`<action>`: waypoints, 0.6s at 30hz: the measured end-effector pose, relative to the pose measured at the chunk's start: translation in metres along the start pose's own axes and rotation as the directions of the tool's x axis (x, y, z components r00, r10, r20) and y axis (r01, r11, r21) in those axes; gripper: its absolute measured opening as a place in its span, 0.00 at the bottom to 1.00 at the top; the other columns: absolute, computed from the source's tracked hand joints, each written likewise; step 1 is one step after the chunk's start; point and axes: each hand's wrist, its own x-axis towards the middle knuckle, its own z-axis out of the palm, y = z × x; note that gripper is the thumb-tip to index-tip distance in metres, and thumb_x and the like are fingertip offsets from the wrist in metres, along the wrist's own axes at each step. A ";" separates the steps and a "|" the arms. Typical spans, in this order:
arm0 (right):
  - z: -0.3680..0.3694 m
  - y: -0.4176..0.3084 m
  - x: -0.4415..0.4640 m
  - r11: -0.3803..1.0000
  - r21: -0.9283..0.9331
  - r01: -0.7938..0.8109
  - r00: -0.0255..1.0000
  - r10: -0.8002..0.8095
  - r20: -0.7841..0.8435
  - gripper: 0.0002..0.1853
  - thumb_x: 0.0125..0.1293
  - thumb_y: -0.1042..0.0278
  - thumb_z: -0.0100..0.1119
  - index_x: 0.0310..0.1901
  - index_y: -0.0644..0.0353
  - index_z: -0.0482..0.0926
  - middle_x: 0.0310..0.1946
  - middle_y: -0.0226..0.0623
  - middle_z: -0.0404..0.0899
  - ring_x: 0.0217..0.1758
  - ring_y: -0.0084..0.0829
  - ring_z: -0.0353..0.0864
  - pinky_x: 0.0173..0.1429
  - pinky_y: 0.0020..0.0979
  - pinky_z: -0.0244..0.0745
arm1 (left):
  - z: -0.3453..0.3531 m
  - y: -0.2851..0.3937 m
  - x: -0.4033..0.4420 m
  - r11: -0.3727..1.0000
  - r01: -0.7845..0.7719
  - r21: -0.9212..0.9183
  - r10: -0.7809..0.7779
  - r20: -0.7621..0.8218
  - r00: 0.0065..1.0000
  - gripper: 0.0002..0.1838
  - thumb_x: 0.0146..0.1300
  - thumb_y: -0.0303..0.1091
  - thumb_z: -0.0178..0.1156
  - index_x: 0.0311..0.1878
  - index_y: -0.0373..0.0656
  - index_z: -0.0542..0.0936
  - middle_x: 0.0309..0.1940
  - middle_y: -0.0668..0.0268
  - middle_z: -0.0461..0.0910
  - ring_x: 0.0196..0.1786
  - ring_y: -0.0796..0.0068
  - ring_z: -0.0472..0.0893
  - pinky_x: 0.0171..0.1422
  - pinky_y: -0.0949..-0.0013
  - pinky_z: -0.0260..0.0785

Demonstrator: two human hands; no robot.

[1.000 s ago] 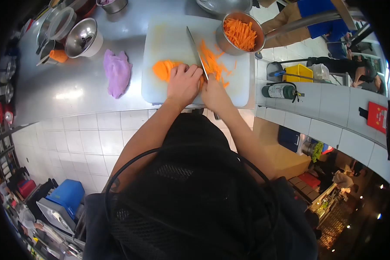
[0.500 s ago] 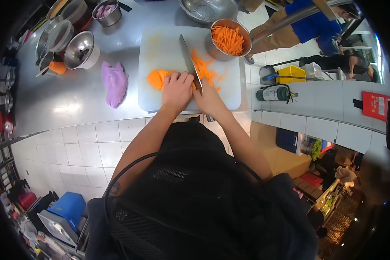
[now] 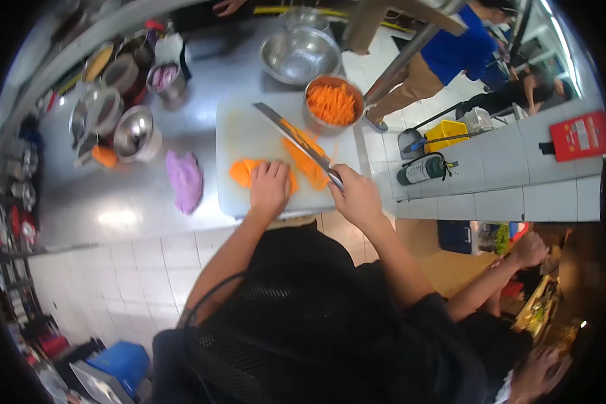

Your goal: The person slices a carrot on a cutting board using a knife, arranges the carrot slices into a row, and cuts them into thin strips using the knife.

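My left hand (image 3: 269, 187) presses down with bent fingers on a pile of orange carrot slices (image 3: 242, 171) at the near left of the white cutting board (image 3: 237, 128). My right hand (image 3: 358, 196) grips the handle of a kitchen knife (image 3: 269, 116), just past the board's near right edge. The blade points to the far left, above cut carrot strips (image 3: 304, 160), with orange bits on it. It is apart from my left hand. A metal bowl (image 3: 310, 117) heaped with carrot strips stands at the board's far right corner.
A purple cloth (image 3: 184, 182) lies left of the board. Farther left are a metal bowl (image 3: 133, 135), a carrot piece (image 3: 104, 156) and a pot of chopped purple pieces (image 3: 165, 79). A large metal bowl (image 3: 299, 57) stands behind. Another person's arm (image 3: 495, 271) reaches in at right.
My right hand has drawn the knife rightward, away from my left hand. My left hand stays on the carrot slices. The view has tilted, and another person's arms have appeared at lower right.
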 end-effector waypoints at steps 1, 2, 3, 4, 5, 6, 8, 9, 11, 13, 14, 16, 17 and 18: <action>-0.008 0.007 0.009 1.000 0.003 -0.009 0.999 0.009 -0.053 0.15 0.69 0.67 0.67 0.53 0.57 0.77 0.42 0.46 0.87 0.38 0.55 0.88 0.42 0.52 0.82 | -0.002 0.000 0.001 1.000 -0.010 -0.013 0.010 0.003 1.000 0.11 0.69 0.34 0.61 0.52 0.45 0.82 0.53 0.62 0.82 0.59 0.54 0.77 0.67 0.51 0.66; -0.017 0.015 0.018 0.997 -0.069 0.017 0.998 -0.022 -0.063 0.14 0.68 0.67 0.67 0.52 0.57 0.78 0.42 0.45 0.87 0.37 0.53 0.88 0.42 0.50 0.82 | -0.009 0.003 0.002 0.998 -0.060 0.001 0.060 -0.008 0.998 0.11 0.69 0.34 0.61 0.52 0.45 0.82 0.53 0.62 0.82 0.59 0.54 0.77 0.67 0.51 0.66; -0.027 0.024 0.025 0.989 -0.141 0.037 0.997 -0.047 -0.067 0.13 0.68 0.68 0.67 0.51 0.57 0.79 0.41 0.44 0.86 0.37 0.51 0.88 0.41 0.49 0.83 | -0.015 0.006 0.003 0.995 -0.087 -0.052 0.083 -0.076 0.994 0.12 0.68 0.32 0.62 0.53 0.44 0.82 0.55 0.61 0.82 0.59 0.54 0.77 0.67 0.50 0.67; -0.037 0.034 0.035 0.975 -0.215 0.049 0.995 -0.066 -0.072 0.12 0.65 0.70 0.67 0.50 0.56 0.81 0.40 0.41 0.84 0.38 0.48 0.88 0.40 0.47 0.83 | -0.022 0.009 0.011 0.988 -0.116 -0.104 0.101 -0.141 0.985 0.14 0.67 0.31 0.63 0.55 0.43 0.82 0.56 0.59 0.82 0.60 0.53 0.78 0.66 0.50 0.67; -0.043 0.042 0.045 0.978 -0.209 0.028 0.992 -0.053 -0.114 0.12 0.65 0.70 0.67 0.50 0.56 0.81 0.40 0.41 0.84 0.38 0.48 0.88 0.40 0.47 0.83 | -0.027 0.010 0.022 0.983 -0.157 -0.090 0.143 -0.143 0.979 0.14 0.67 0.31 0.63 0.55 0.43 0.82 0.56 0.59 0.82 0.60 0.53 0.78 0.66 0.50 0.67; -0.047 0.051 0.054 0.967 -0.253 0.034 0.992 -0.064 -0.109 0.12 0.64 0.71 0.67 0.49 0.55 0.81 0.41 0.40 0.84 0.39 0.47 0.88 0.40 0.47 0.83 | -0.038 0.018 0.035 0.970 -0.210 -0.122 0.188 -0.173 0.967 0.16 0.66 0.29 0.64 0.57 0.42 0.82 0.58 0.58 0.82 0.61 0.52 0.78 0.67 0.50 0.68; -0.051 0.067 0.063 0.955 -0.293 0.035 0.989 -0.074 -0.125 0.13 0.62 0.72 0.67 0.49 0.54 0.81 0.41 0.39 0.85 0.40 0.47 0.88 0.41 0.46 0.83 | -0.060 0.034 0.064 0.936 -0.322 -0.145 0.289 -0.207 0.935 0.21 0.64 0.27 0.67 0.61 0.40 0.81 0.59 0.58 0.81 0.65 0.53 0.78 0.70 0.50 0.69; -0.052 0.077 0.068 0.958 -0.286 0.031 0.993 -0.062 -0.101 0.14 0.61 0.72 0.67 0.49 0.53 0.81 0.42 0.38 0.85 0.41 0.46 0.89 0.42 0.47 0.83 | -0.067 0.037 0.083 0.932 -0.337 -0.130 0.305 -0.216 0.928 0.21 0.64 0.27 0.67 0.61 0.40 0.81 0.59 0.58 0.81 0.65 0.53 0.78 0.70 0.50 0.69; -0.055 0.092 0.075 0.959 -0.282 0.038 0.994 -0.065 -0.086 0.14 0.60 0.73 0.67 0.48 0.52 0.82 0.42 0.37 0.85 0.42 0.46 0.89 0.43 0.47 0.83 | -0.076 0.042 0.118 0.877 -0.452 -0.161 0.432 -0.146 0.890 0.22 0.66 0.31 0.67 0.63 0.39 0.81 0.63 0.57 0.81 0.69 0.53 0.77 0.74 0.50 0.67; -0.059 0.102 0.077 0.973 -0.227 0.033 0.998 -0.045 -0.047 0.15 0.59 0.73 0.67 0.49 0.52 0.82 0.43 0.38 0.85 0.43 0.47 0.89 0.46 0.49 0.83 | -0.078 0.037 0.145 0.878 -0.461 -0.129 0.459 -0.049 0.887 0.24 0.68 0.36 0.65 0.65 0.38 0.80 0.65 0.56 0.80 0.71 0.52 0.76 0.76 0.49 0.66; -0.060 0.108 0.080 0.973 -0.226 0.038 0.997 -0.051 -0.055 0.15 0.59 0.73 0.67 0.49 0.52 0.82 0.43 0.38 0.85 0.43 0.47 0.89 0.46 0.49 0.83 | -0.077 0.035 0.154 0.877 -0.468 -0.109 0.476 0.064 0.877 0.26 0.71 0.41 0.64 0.68 0.37 0.78 0.68 0.55 0.79 0.74 0.51 0.74 0.77 0.49 0.66; -0.063 0.116 0.086 0.982 -0.184 0.049 0.999 -0.049 0.007 0.15 0.59 0.72 0.67 0.49 0.52 0.83 0.43 0.38 0.86 0.45 0.47 0.89 0.48 0.50 0.82 | -0.074 0.035 0.165 0.868 -0.484 -0.107 0.495 0.133 0.858 0.30 0.73 0.45 0.62 0.71 0.37 0.76 0.70 0.52 0.78 0.76 0.49 0.73 0.79 0.48 0.64; -0.066 0.121 0.089 0.983 -0.178 0.050 0.999 -0.052 -0.007 0.15 0.59 0.72 0.67 0.49 0.52 0.83 0.43 0.38 0.86 0.45 0.47 0.89 0.48 0.50 0.82 | -0.072 0.035 0.172 0.861 -0.496 -0.112 0.508 0.205 0.836 0.33 0.75 0.50 0.59 0.74 0.37 0.73 0.72 0.50 0.76 0.78 0.47 0.71 0.81 0.48 0.63; -0.068 0.125 0.092 0.983 -0.172 0.069 0.998 -0.066 0.025 0.14 0.59 0.72 0.67 0.48 0.52 0.83 0.44 0.38 0.86 0.45 0.48 0.89 0.49 0.49 0.82 | -0.069 0.036 0.181 0.858 -0.503 -0.100 0.513 0.210 0.832 0.33 0.75 0.50 0.59 0.74 0.37 0.73 0.72 0.50 0.76 0.78 0.47 0.71 0.81 0.48 0.63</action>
